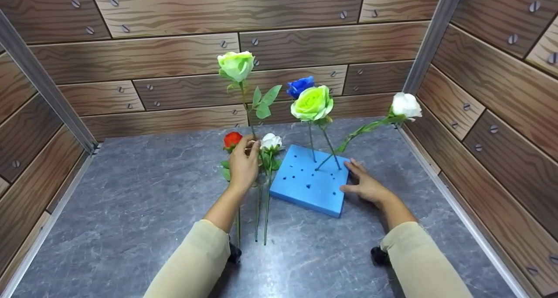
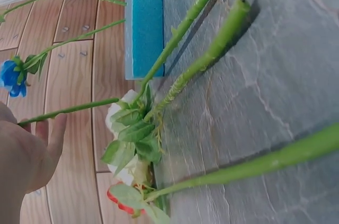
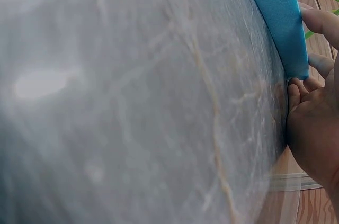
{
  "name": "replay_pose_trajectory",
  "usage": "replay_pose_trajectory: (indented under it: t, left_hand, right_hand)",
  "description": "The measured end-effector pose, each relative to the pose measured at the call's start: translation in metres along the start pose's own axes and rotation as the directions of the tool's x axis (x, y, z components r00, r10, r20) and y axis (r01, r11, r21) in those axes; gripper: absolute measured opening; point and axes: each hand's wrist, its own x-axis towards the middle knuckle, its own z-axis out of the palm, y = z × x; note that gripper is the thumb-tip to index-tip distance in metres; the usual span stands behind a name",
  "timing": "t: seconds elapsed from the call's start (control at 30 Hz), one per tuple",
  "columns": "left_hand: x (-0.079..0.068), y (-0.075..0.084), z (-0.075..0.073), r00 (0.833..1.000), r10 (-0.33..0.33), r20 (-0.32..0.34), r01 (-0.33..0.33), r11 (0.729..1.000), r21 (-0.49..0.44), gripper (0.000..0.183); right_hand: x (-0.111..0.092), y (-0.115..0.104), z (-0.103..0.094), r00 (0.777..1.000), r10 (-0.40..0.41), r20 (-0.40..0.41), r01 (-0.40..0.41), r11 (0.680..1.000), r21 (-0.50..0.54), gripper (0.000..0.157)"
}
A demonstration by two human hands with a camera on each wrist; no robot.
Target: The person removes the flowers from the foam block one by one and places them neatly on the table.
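Observation:
My left hand [image 1: 244, 165] pinches the stem of a pale green rose [image 1: 236, 66], held upright with its bloom high above the fingers. In the left wrist view the held stem [image 2: 74, 110] slants out from the fingers, its lower end above the lying flowers. My right hand [image 1: 367, 187] rests against the right side of a blue foam block [image 1: 301, 193], thumb and fingers spread along the edge. Planted in the block are a blue rose [image 1: 300, 87], a yellow-green rose [image 1: 312, 104] and a white rose [image 1: 406, 105], which leans far right.
A red rose [image 1: 233, 139] and a white rose [image 1: 271, 140] lie left of the block, their stems toward me. Small holes dot the block's top. Wood-patterned walls [image 1: 174, 58] with metal corner strips enclose the grey marbled table [image 1: 144, 202].

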Motion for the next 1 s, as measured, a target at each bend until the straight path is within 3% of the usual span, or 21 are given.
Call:
replay_pose_trajectory:
  t: [0.2,0.57,1.0]
  left_hand:
    - [-0.004,0.000,-0.006,1.000,-0.001,0.016,0.000,1.000,0.015,0.022]
    - [-0.010,-0.006,-0.014,0.997,-0.071,0.022,0.073,0.992,-0.101,0.022]
    - [-0.017,-0.007,-0.029,0.996,-0.090,0.024,0.091,0.993,-0.070,0.029]
  right_hand:
    - [0.000,0.000,0.000,1.000,-0.001,0.004,0.001,1.000,-0.004,0.104]
    - [-0.001,-0.001,-0.001,1.000,-0.001,0.011,0.001,1.000,0.005,0.105]
    - [-0.001,-0.002,-0.001,1.000,0.013,0.015,-0.013,1.000,0.009,0.105]
